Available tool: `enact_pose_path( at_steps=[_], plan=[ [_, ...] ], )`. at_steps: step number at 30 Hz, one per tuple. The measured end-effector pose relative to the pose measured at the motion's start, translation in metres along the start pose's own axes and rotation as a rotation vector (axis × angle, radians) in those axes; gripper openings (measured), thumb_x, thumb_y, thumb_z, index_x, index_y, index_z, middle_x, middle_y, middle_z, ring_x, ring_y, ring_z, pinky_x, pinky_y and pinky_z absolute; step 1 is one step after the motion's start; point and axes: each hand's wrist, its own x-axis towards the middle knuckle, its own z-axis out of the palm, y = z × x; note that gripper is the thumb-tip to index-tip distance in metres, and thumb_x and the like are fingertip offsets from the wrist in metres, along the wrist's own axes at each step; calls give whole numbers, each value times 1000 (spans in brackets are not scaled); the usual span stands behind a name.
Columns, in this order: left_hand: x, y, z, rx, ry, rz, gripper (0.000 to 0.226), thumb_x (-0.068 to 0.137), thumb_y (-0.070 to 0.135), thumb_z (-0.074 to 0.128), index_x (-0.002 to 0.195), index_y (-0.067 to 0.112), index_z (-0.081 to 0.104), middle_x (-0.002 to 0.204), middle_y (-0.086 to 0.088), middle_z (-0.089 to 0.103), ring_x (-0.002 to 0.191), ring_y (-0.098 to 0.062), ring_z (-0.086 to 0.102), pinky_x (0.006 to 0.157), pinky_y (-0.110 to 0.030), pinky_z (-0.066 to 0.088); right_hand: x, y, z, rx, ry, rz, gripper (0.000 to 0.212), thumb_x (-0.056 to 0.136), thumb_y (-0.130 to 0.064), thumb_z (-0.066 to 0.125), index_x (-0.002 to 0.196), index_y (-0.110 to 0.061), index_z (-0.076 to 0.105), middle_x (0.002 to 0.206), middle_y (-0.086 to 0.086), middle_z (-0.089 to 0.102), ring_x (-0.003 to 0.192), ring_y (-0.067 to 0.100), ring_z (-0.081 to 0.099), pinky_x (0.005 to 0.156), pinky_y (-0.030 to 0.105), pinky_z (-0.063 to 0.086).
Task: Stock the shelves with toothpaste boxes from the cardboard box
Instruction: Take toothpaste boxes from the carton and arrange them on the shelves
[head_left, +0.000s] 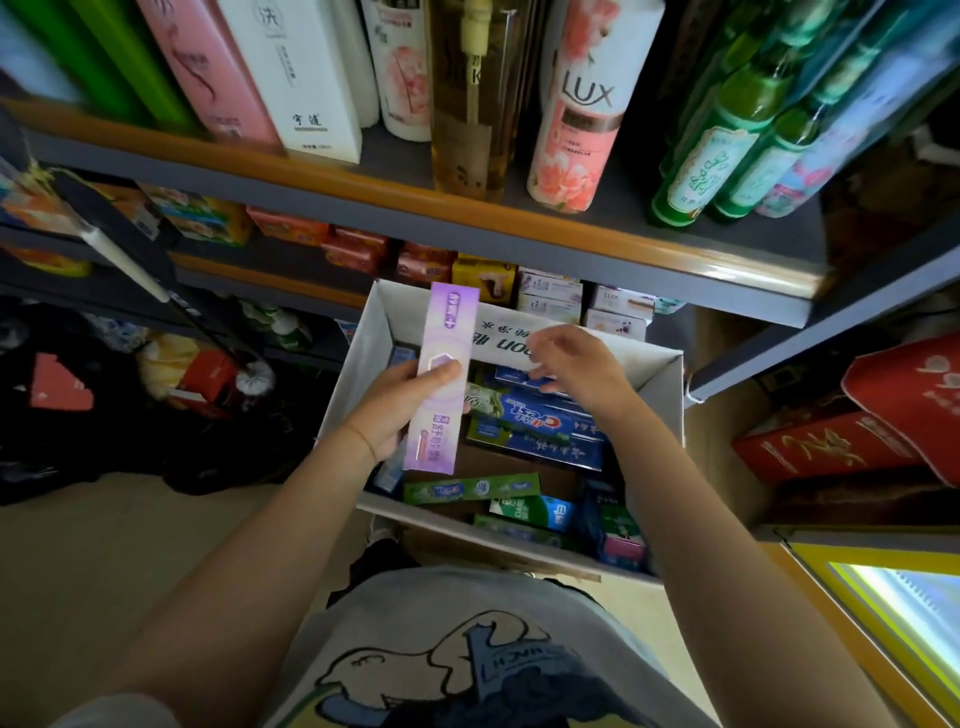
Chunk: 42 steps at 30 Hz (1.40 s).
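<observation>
An open white cardboard box (654, 379) stands on the floor below the shelves, holding several blue and green toothpaste boxes (540, 426). My left hand (400, 405) grips a long purple toothpaste box (444, 384), held upright above the box's left side. My right hand (576, 366) hovers over the blue boxes near the far wall, fingers spread and curled downward, holding nothing that I can see.
The upper shelf (519, 234) carries shampoo and LUX bottles (582, 114) and green bottles (727, 145). The lower shelf holds soap packs (358, 249). Red gift bags (857, 431) stand to the right, dark clutter and a brush (254, 376) to the left.
</observation>
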Motion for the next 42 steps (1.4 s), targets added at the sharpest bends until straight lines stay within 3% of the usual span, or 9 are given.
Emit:
enact_pose_path(
  at_steps=[4,9,12,17,19,22,24,30,42],
  plan=[
    [-1,-5,-16,169,123,30,30,88,33,73,107,11,69,96,-11,76,84,-27,74,77,-40,59,13,30,-1,-475,-120,85,31,97,-28,55,90,1,64,86,20,64,75,24,57,71,32,47],
    [7,-22,-13,202,124,-98,34,83,37,78,104,12,72,90,-12,76,83,-34,74,84,-51,59,15,80,16,-1195,-577,218,31,92,-40,58,80,-11,54,87,4,56,75,18,51,67,30,42],
    [9,-32,-3,130,136,-153,38,82,42,77,105,12,71,90,-12,76,83,-34,74,87,-53,57,8,104,31,-1182,-661,336,31,83,-31,71,101,-8,61,96,5,59,82,20,58,69,31,48],
    [8,-47,6,84,182,-143,27,84,34,77,96,11,71,87,-14,76,82,-35,74,86,-54,58,-6,144,53,-989,-535,240,72,75,-31,82,137,-16,49,130,8,57,114,26,57,96,35,49],
    [6,-49,4,76,202,-137,30,85,35,76,99,9,71,89,-15,76,83,-35,74,85,-52,58,-2,141,55,-857,-444,189,61,80,-34,78,131,-14,51,126,9,58,114,27,57,93,35,49],
    [2,-47,3,52,225,-107,34,87,33,74,105,5,71,92,-18,75,82,-36,73,80,-48,60,12,124,54,-708,-172,125,40,86,-46,69,91,-10,53,87,7,59,82,23,58,65,31,46],
    [-1,-46,2,45,239,-92,36,87,33,74,108,4,70,90,-16,75,79,-33,73,77,-44,60,16,120,55,-823,-84,109,44,93,-50,59,77,-10,50,72,6,51,70,24,53,56,29,39],
    [-9,-44,2,25,240,-74,42,83,39,76,109,8,68,96,-14,75,86,-33,74,79,-42,61,-1,145,63,-1270,-650,151,42,86,-18,68,125,-7,59,120,12,64,103,27,62,85,35,53],
    [-21,-44,-3,-36,263,-36,73,61,51,81,113,1,65,98,-21,73,87,-40,72,84,-59,57,14,147,51,-1452,-520,34,40,91,-19,66,130,-15,57,131,8,59,119,28,58,93,40,50]
  ],
)
